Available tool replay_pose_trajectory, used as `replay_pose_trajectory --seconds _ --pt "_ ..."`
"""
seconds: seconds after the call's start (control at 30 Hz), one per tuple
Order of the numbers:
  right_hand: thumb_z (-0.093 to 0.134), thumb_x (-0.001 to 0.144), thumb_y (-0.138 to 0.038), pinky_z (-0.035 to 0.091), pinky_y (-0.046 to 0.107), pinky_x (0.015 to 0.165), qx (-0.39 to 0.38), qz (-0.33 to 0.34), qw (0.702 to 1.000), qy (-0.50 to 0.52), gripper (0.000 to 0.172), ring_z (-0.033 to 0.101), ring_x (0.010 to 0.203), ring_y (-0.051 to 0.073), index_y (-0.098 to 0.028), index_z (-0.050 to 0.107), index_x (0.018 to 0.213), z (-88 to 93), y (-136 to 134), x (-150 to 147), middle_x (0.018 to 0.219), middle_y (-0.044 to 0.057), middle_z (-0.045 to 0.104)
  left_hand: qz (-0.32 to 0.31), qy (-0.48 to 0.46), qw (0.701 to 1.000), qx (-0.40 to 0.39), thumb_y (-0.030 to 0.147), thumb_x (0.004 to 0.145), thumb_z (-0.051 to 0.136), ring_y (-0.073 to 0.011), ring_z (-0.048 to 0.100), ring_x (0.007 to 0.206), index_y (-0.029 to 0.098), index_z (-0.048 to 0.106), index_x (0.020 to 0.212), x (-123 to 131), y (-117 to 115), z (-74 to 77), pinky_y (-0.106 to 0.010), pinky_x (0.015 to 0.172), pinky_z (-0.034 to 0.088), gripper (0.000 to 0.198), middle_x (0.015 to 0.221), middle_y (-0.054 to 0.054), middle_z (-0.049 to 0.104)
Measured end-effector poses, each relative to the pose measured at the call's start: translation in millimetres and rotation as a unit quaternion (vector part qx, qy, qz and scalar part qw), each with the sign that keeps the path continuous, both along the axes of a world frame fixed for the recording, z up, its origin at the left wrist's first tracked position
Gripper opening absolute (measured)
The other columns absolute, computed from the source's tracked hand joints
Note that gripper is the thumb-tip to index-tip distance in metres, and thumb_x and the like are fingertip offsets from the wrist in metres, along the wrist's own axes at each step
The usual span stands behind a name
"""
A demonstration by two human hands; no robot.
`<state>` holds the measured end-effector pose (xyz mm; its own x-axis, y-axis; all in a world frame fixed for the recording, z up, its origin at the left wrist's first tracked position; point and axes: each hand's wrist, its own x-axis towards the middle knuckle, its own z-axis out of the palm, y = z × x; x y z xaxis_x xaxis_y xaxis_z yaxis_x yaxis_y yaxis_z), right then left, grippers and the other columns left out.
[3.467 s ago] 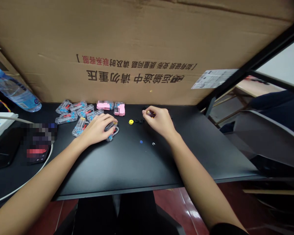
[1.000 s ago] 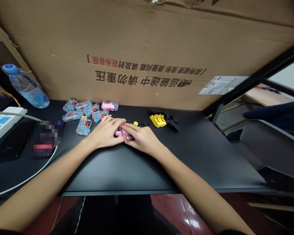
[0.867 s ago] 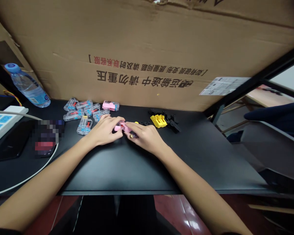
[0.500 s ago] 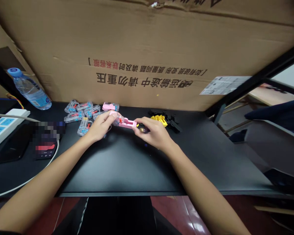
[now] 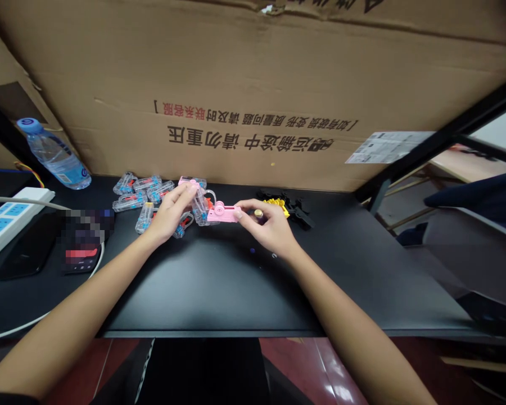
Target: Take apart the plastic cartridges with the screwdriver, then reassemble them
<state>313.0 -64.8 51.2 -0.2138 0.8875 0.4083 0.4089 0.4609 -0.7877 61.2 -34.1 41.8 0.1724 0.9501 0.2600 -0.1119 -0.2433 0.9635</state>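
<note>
My left hand (image 5: 175,209) is closed on a clear plastic toy gun body (image 5: 200,207) with a red trigger and a thin clear tube looping out of it. My right hand (image 5: 270,224) pinches the right end of a long pink plastic part (image 5: 224,213), which has a round boss on its side. The pink part's left end meets the clear body; whether they are joined I cannot tell. Tucked in my right hand is a dark object with a gold-coloured end (image 5: 258,214), its kind unclear. Around my left hand lie several similar clear toy guns (image 5: 129,201) with blue and red parts.
Yellow plastic parts (image 5: 277,206) and black plastic parts (image 5: 299,212) lie behind my right hand. A cardboard box (image 5: 253,79) stands along the back. At left are a water bottle (image 5: 59,157), a power strip (image 5: 8,216), a phone (image 5: 23,250) and a cable. Tiny bits lie on the black tabletop (image 5: 219,298).
The pink part has turned from showing its hollow side to its side with the round boss. The clear body has tilted, and its tube now shows. My right hand has moved slightly right.
</note>
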Motion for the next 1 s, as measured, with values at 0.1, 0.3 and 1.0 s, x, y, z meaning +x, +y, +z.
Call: replay_pose_trajectory --seconds 0.1,0.3,1.0 --pt "0.071 0.097 -0.045 0.027 0.028 0.051 -0.011 0.013 1.000 -0.014 0.027 0.037 0.051 0.010 -0.020 0.080 0.099 0.9 -0.3 2.0 0.075 0.000 0.070 -0.036 0.055 0.998 0.011 0.064 0.079 0.089 -0.0242 0.076 0.097 0.019 0.073 0.100 1.5 -6.3 4.5 -0.037 0.090 0.061 0.053 0.105 -0.008 0.079" --pt "0.074 0.094 -0.030 0.047 0.029 0.069 0.048 0.108 0.987 -0.106 0.014 0.065 0.071 0.016 -0.020 0.079 0.103 -0.2 2.5 7.9 0.090 0.004 0.079 -0.099 0.163 0.980 0.048 0.047 0.075 0.097 -0.0187 0.074 0.079 0.017 0.070 0.089 1.7 -15.9 0.7 -0.030 0.072 0.057 0.043 0.096 -0.008 0.081" --pt "0.075 0.095 -0.026 0.050 0.032 0.076 -0.008 0.192 0.956 -0.223 0.015 0.071 0.079 0.020 -0.019 0.083 0.105 6.4 1.6 7.4 0.096 0.008 0.082 -0.197 0.359 0.901 0.147 0.053 0.086 0.087 -0.0174 0.066 0.076 0.023 0.068 0.103 -6.1 -10.2 -3.9 -0.027 0.070 0.044 0.039 0.088 0.002 0.074"
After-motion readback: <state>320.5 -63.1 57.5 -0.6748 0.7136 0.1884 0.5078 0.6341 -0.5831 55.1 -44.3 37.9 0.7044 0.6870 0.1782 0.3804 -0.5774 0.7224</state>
